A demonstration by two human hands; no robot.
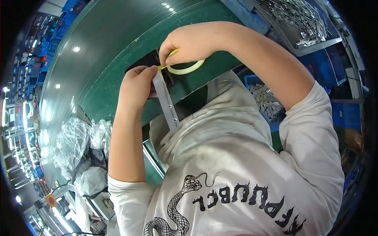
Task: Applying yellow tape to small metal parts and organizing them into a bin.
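My left hand (136,85) is closed around the upper end of a flat metal strip (167,103) with small holes near its lower end. That lower end rests close to my lap. A roll of yellow tape (188,70) hangs from my right hand (179,47), whose fingers pinch it at its left side. Between the two hands a short yellow piece of tape runs from the roll to the strip's top end, by my left thumb. Behind the hands lies a dark object (147,61) on the green work surface, partly hidden by them.
A metal tray (334,42) heaped with thin metal parts stands at the upper right. Below it is a blue bin (248,78) of small metal pieces. Clear plastic bags (73,143) lie at the left. The green table (118,92) curves around in front of me.
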